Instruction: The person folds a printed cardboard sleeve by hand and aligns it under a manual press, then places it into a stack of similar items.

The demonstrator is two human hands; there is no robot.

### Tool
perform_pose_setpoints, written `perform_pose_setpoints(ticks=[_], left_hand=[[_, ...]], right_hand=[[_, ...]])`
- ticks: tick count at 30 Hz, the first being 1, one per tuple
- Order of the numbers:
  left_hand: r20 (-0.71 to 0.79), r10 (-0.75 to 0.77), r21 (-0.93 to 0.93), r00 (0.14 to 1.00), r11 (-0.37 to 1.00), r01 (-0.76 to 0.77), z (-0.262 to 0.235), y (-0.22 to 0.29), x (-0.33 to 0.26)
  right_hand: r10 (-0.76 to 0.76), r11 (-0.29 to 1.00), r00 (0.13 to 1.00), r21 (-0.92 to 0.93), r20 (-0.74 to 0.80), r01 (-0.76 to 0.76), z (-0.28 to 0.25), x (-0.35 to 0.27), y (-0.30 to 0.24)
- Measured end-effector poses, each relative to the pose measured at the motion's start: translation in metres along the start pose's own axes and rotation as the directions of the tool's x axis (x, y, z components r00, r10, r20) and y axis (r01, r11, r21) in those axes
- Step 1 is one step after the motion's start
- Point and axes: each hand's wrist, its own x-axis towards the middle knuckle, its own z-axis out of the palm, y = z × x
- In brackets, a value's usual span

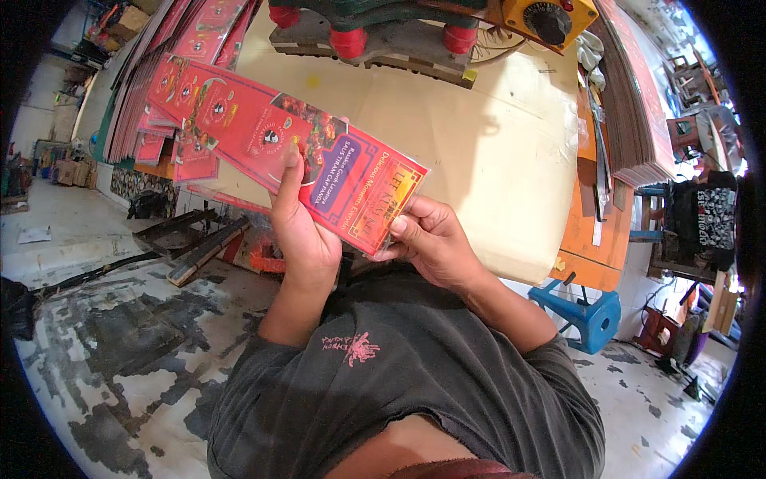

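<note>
A long, glossy red printed card strip (239,120) slants across the view from upper left to lower right, with food pictures and a purple label panel on its face. My left hand (306,231) grips its near long edge around the middle, thumb on top and the other fingers mostly hidden underneath. At its lower right end my right hand (435,243) pinches a corner between thumb and fingers. The strip is held over the near left part of a cream work surface (479,191). Whether it is one sheet or several together, I cannot tell.
A dark green machine with red posts (349,40) stands at the far edge, beside a yellow box with a black dial (546,22). Stacks of red printed sheets rise at the left (132,112) and right (638,120). A blue stool (586,315) stands at the lower right.
</note>
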Motion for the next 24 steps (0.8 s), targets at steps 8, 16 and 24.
perform_pose_setpoints(ticks=[8, 16, 24], left_hand=[[0.006, -0.027, -0.019, 1.000, 0.999, 0.027, -0.009, -0.004, -0.003], [-0.100, -0.001, -0.018, 0.995, 1.000, 0.000, -0.011, -0.018, 0.000], [-0.043, -0.024, -0.082, 0.999, 0.996, 0.020, -0.025, 0.000, 0.024]], right_hand=[[-0.006, 0.999, 1.000, -0.051, -0.007, 0.005, 0.008, 0.000, -0.008], [0.012, 0.987, 0.992, -0.155, -0.124, -0.031, -0.004, -0.007, -0.022], [-0.195, 0.868, 0.886, -0.494, -0.420, -0.043, -0.034, -0.053, -0.059]])
